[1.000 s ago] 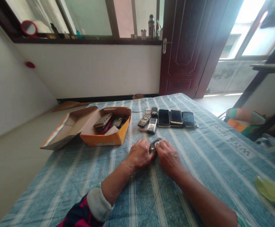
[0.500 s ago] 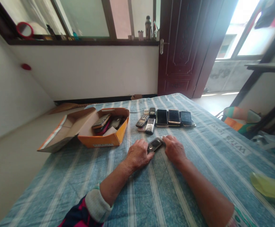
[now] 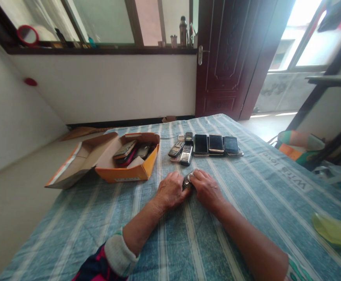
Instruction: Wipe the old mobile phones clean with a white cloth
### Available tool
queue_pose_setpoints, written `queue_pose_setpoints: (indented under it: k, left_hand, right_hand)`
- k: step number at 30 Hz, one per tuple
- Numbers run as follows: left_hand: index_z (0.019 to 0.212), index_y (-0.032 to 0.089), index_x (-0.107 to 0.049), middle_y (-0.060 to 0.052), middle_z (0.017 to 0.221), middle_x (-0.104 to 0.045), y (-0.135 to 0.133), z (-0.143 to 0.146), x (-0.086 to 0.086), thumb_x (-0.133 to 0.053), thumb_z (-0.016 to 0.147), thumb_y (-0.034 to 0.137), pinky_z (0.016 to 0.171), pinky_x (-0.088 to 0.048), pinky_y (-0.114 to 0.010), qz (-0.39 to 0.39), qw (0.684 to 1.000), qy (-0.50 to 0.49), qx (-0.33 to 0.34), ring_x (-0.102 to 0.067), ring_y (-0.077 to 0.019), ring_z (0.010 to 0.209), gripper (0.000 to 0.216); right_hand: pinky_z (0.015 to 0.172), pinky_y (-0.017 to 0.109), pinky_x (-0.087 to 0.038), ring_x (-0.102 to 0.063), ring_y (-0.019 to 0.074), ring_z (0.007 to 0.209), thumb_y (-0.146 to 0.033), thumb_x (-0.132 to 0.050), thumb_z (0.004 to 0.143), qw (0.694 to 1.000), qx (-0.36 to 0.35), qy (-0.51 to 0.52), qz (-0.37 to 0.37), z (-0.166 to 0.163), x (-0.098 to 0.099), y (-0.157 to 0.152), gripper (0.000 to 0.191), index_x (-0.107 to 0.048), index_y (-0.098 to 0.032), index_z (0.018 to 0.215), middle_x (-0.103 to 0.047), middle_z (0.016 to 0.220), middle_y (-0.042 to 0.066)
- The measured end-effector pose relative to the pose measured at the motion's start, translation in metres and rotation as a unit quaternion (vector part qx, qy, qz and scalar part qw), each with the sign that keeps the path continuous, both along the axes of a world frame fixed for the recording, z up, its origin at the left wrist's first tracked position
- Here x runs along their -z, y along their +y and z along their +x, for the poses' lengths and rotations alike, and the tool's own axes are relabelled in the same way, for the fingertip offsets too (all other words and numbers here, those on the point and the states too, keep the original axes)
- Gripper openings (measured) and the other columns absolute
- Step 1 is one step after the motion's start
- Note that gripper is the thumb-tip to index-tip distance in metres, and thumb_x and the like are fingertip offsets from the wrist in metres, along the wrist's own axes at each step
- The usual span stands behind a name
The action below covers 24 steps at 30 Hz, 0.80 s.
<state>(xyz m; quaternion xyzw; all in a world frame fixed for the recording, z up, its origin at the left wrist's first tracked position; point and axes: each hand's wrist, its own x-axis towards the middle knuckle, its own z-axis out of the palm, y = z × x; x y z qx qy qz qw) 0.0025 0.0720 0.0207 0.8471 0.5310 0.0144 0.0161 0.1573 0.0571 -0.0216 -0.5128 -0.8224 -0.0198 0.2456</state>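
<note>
My left hand (image 3: pixel 171 190) is closed round the lower end of a dark mobile phone (image 3: pixel 186 183) with a keypad, low over the bed or table cover. My right hand (image 3: pixel 207 190) pinches a small white cloth (image 3: pixel 190 177), perhaps a tissue, and presses it on the phone's face. The fingers hide most of the phone's screen. Just beyond my hands lies a group of keypad phones, the nearest a silver-and-black phone (image 3: pixel 186 155). A black smartphone (image 3: pixel 201 144), a gold-edged smartphone (image 3: pixel 216 143) and another smartphone (image 3: pixel 231 144) lie in a row, stacked on others.
An open orange cardboard box (image 3: pixel 129 175) with several phones in it stands to the left, its lid (image 3: pixel 79 160) folded out. Blue striped cloth (image 3: pixel 164 249) covers the surface. A yellow-green item (image 3: pixel 334 232) lies at the right edge. A dark red door (image 3: pixel 225 58) stands behind.
My right hand has moved left along the phone with the white cloth, from the screen's far end to its middle, covering the screen. My left hand keeps its hold.
</note>
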Motion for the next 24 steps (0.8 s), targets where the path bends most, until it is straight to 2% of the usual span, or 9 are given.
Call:
queue_pose_setpoints:
  k: [5,9,17,24]
  left_hand:
    - [0.09,0.017,-0.062,-0.011,0.096,-0.062,0.001,-0.001,0.003,-0.052,0.085,0.042,0.079,-0.046,-0.035,0.005,1.0,-0.008,0.006,-0.057,-0.0268,0.096,0.028]
    - [0.09,0.016,-0.062,-0.012,0.097,-0.062,0.001,0.0,0.002,-0.053,0.084,0.044,0.079,-0.047,-0.036,0.004,1.0,-0.006,-0.001,-0.057,-0.0273,0.096,0.03]
    - [0.09,0.016,-0.062,-0.011,0.096,-0.061,0.0,0.003,0.0,-0.053,0.086,0.042,0.08,-0.046,-0.034,-0.004,1.0,0.0,-0.017,-0.057,-0.0263,0.098,0.027]
    - [0.087,0.016,-0.062,-0.011,0.095,-0.061,0.002,-0.001,0.004,-0.05,0.088,0.042,0.08,-0.047,-0.036,0.006,1.0,-0.006,-0.004,-0.057,-0.0266,0.095,0.029]
  right_hand:
    - [0.084,0.031,-0.044,-0.054,0.0225,0.099,-0.004,-0.043,0.087,0.997,0.072,-0.013,-0.033,0.01,-0.003,0.004,0.031,-0.064,-0.018,0.105,-0.062,0.101,0.01]
    - [0.079,0.032,-0.047,-0.056,0.0247,0.097,-0.004,-0.043,0.087,0.994,0.093,-0.036,-0.051,-0.002,-0.01,-0.008,0.03,-0.064,-0.015,0.105,-0.063,0.102,0.013]
    - [0.078,0.031,-0.048,-0.056,0.0263,0.102,-0.008,-0.041,0.091,0.986,0.115,-0.07,-0.102,-0.015,-0.02,-0.017,0.028,-0.063,-0.011,0.109,-0.062,0.107,0.014]
    - [0.067,0.03,-0.046,-0.06,0.0248,0.09,-0.01,-0.044,0.091,0.986,0.1,-0.072,-0.112,-0.026,-0.024,-0.027,0.023,-0.065,-0.013,0.101,-0.065,0.098,0.012]
